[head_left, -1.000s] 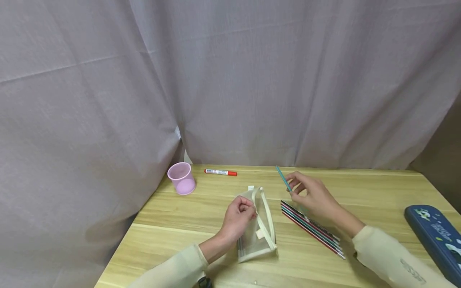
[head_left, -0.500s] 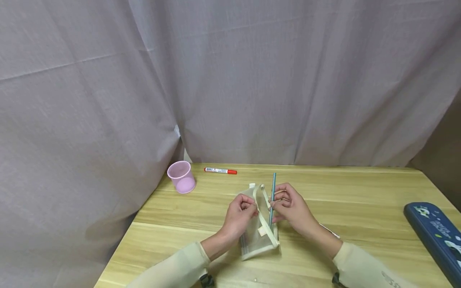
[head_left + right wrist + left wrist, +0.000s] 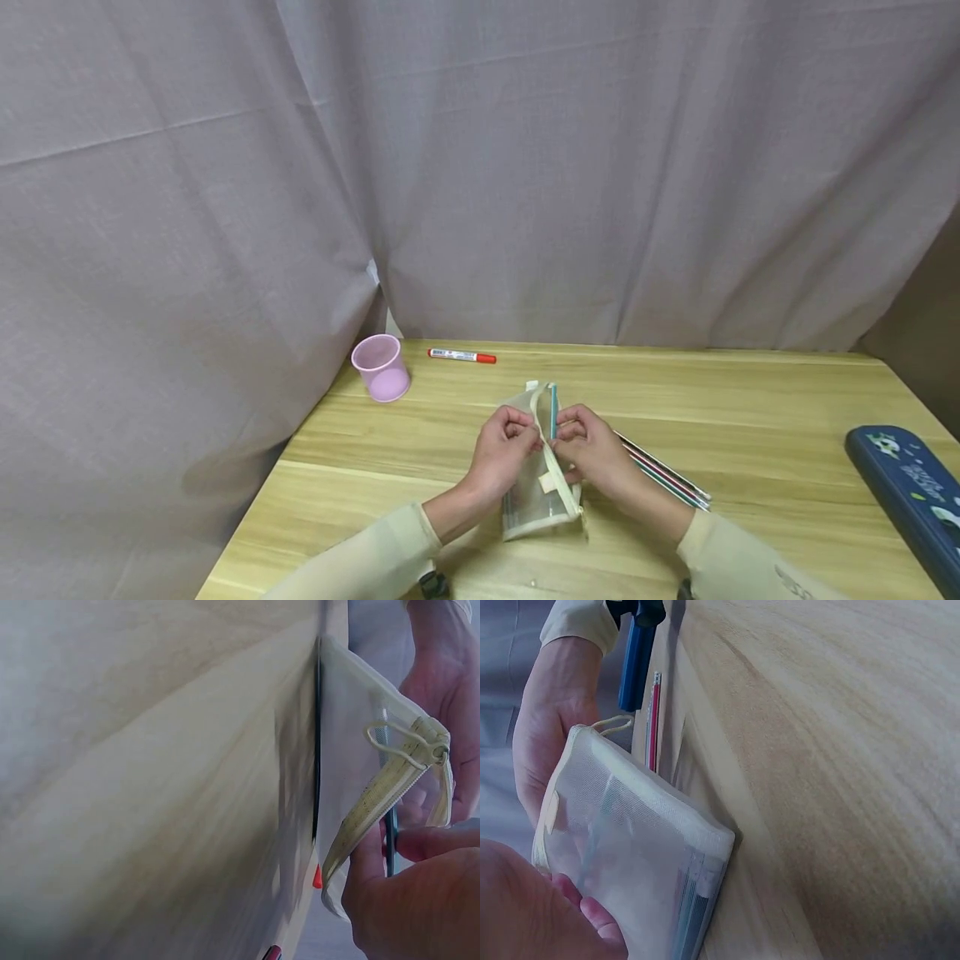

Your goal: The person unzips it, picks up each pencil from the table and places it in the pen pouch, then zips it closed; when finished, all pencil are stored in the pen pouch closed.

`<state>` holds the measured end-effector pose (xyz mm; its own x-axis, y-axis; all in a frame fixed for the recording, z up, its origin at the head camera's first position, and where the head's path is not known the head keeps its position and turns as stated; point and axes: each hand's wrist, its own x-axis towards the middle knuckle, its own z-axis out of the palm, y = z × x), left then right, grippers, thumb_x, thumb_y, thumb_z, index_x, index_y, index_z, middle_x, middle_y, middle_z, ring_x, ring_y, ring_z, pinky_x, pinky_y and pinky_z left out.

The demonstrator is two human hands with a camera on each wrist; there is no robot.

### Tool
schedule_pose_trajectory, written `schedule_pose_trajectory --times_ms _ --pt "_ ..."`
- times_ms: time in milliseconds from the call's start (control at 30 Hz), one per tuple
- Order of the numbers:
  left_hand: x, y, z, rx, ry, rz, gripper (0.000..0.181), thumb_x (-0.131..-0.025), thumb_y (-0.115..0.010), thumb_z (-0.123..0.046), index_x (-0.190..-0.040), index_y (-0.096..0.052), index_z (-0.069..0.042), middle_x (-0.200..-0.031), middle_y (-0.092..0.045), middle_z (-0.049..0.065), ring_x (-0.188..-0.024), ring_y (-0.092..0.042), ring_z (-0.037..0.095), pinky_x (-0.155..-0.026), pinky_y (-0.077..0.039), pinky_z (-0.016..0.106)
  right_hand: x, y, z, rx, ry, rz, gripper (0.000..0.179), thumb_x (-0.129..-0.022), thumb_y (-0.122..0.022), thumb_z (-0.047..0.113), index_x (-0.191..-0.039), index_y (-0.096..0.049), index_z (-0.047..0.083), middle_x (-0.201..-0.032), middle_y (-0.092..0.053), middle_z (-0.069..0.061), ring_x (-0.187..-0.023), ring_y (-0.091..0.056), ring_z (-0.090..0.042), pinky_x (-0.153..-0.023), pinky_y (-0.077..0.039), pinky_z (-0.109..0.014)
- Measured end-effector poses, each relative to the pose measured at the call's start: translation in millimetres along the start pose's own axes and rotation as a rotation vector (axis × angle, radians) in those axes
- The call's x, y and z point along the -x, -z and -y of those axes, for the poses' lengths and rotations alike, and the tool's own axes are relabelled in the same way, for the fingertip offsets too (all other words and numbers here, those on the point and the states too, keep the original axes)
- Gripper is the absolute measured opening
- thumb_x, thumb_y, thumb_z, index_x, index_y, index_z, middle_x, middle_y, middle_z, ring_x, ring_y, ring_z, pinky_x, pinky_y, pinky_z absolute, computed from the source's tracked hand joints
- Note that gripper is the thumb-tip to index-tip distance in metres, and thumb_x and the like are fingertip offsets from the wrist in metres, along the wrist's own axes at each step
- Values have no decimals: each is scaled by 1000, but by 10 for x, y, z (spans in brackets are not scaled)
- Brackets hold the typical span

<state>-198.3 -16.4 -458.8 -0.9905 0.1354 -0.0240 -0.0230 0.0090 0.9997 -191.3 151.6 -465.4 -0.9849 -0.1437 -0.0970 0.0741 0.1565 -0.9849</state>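
A see-through mesh zip pouch (image 3: 525, 502) with cream edging stands tilted at the front middle of the table, its zip open. My left hand (image 3: 495, 454) pinches the left edge of its mouth. Between the thumb and fingers of my right hand (image 3: 592, 454) is a teal pencil (image 3: 554, 407), lowered into the mouth; in the right wrist view the pencil (image 3: 391, 832) passes down behind the zip edge. Several pencils (image 3: 696, 900) show through the mesh at the pouch's bottom. Loose pencils (image 3: 670, 477) lie on the table, partly hidden by my right forearm.
A pink cup (image 3: 382, 371) stands at the back left of the wooden table (image 3: 360, 475). Beside it lies a red-capped marker (image 3: 461, 357). A dark blue pencil case (image 3: 903, 492) sits at the right edge. Grey curtain (image 3: 495, 167) hangs behind the table.
My right hand has come left from above the loose pencils, bringing the teal pencil over the pouch and then down into its mouth. My left hand keeps its pinch on the edge.
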Motion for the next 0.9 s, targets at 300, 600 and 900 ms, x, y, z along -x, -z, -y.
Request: schedule_pose_trajectory --times_ms 300,600,900 --pt "-22 -35 -14 3 -14 -1 18 -90 -63 -2 -107 -60 -3 -80 -62 -2 -76 -63 10 -75 -51 20 -76 -23 24 65 -13 12 37 -99 -65 7 -134 -53 -1 -113 -70 -17 -83 -72 -17 -62 -64 -39" --pt "2 -10 12 -5 -13 9 16 -92 -63 -6 -108 -60 -3 -81 -62 -2 -79 -65 12 -76 -51 21 -106 -30 -37 182 -31 -62 39 -97 -71 8 -133 -57 5 -109 -71 -14 -75 -67 -17 -57 -58 -32" --pt "-24 18 44 -16 -8 11 14 -92 -62 -5 -106 -60 -5 -82 -63 -3 -79 -66 11 -80 -56 27 -118 311 63 239 93 -107 41 -99 -71 17 -134 -54 3 -110 -68 -18 -76 -71 -24 -57 -62 -40"
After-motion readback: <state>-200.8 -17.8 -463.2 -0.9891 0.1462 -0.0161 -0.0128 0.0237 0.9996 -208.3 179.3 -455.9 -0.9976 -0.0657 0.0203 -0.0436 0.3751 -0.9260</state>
